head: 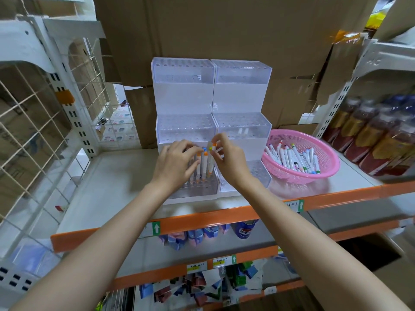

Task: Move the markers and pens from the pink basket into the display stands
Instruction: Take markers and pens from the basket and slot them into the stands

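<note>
Markers point(203, 167) stand bunched in the left display stand's point(190, 194) near tier, more lying in the pink basket point(332, 169) at right; with the right hand point(229, 161) pinching an orange-capped marker point(213, 147) and the left hand point(175, 163), fingers curled, seemingly pinching another, a skewed push could topple neighbours.

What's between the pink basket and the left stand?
Head view: the right display stand, side by side with the left stand, pink basket just past it.

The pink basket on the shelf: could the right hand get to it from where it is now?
Probably yes. The pink basket sits open-topped just right of the right hand, with only the display stand's low step between them, though that hand pinches a marker.
</note>
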{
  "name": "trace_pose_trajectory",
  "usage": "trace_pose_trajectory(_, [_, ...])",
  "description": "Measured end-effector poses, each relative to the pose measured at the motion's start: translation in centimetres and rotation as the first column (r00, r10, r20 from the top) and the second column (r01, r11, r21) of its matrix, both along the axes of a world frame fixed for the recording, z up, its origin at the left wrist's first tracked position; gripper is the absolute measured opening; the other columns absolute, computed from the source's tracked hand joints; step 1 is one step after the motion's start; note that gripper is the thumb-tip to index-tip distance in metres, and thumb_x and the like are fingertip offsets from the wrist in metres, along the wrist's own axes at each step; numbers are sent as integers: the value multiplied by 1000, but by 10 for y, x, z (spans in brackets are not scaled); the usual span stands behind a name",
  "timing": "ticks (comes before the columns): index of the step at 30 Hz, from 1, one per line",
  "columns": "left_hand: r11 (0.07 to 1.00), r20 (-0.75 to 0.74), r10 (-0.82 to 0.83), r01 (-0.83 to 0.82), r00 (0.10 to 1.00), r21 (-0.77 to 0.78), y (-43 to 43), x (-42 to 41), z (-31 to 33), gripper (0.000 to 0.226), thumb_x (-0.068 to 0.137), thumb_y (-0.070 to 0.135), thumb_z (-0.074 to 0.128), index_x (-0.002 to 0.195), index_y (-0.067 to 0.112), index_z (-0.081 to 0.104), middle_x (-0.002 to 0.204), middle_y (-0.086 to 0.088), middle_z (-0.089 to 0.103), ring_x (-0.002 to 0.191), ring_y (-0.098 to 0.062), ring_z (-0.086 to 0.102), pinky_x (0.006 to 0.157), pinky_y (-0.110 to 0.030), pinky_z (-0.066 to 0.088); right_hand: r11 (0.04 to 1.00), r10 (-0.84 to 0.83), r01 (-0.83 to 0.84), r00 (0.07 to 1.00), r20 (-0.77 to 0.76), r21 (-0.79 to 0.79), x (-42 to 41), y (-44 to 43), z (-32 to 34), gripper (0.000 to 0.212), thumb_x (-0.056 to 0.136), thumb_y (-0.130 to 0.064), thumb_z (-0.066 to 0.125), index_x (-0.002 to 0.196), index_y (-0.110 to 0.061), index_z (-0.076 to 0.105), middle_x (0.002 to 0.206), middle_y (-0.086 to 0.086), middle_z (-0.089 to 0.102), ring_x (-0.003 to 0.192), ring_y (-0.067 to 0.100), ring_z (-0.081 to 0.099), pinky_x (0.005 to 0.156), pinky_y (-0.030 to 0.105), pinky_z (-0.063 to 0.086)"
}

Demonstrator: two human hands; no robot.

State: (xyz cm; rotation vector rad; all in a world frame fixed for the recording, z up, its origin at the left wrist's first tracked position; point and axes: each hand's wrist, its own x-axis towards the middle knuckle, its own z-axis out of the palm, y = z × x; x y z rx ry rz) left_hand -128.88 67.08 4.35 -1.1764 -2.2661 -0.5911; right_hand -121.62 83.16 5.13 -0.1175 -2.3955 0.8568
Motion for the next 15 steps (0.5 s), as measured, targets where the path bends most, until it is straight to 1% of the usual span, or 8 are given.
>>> trace_pose_trajectory(2, [1000,14,-1,1,1000,-9,0,2,-1,29,83,25,66,113,27,65,107,5,60,97,-21,58,84,-38,41,1000,0,-1,1000,19,27,1,1,-3,16,92,-5,58,102,-12,48,85,2,59,73,25,60,67,42,52])
trace_pose_trajectory(7, [1000,19,13,-13,1000,-9,1,5,-3,32,83,23,66,114,28,65,107,5,59,98,-20,57,86,-37,39,1000,-3,3,999,35,20,5,0,-6,18,90,-4,61,100,-11,48,83,-3,55,69,20,56,65,37,49])
trace_pose_trajectory(12, [1000,21,20,-20,1000,0,1,4,-5,31,84,23,65,114,27,66,106,4,60,97,-20,58,86,-37,40,1000,5,-6,999,44,17,4,0,-6,16,90,-2,60,98,-10,50,83,-1,57,71,22,58,65,36,49])
trace_pose_trajectory(15, [1000,18,19,-19,1000,1,1,3,-5,31,84,23,64,115,27,66,106,4,60,98,-20,58,86,-37,40,999,21,-22,999,36,30,3,-1,-6,9,90,-3,60,93,-10,56,88,3,63,72,20,58,67,37,52])
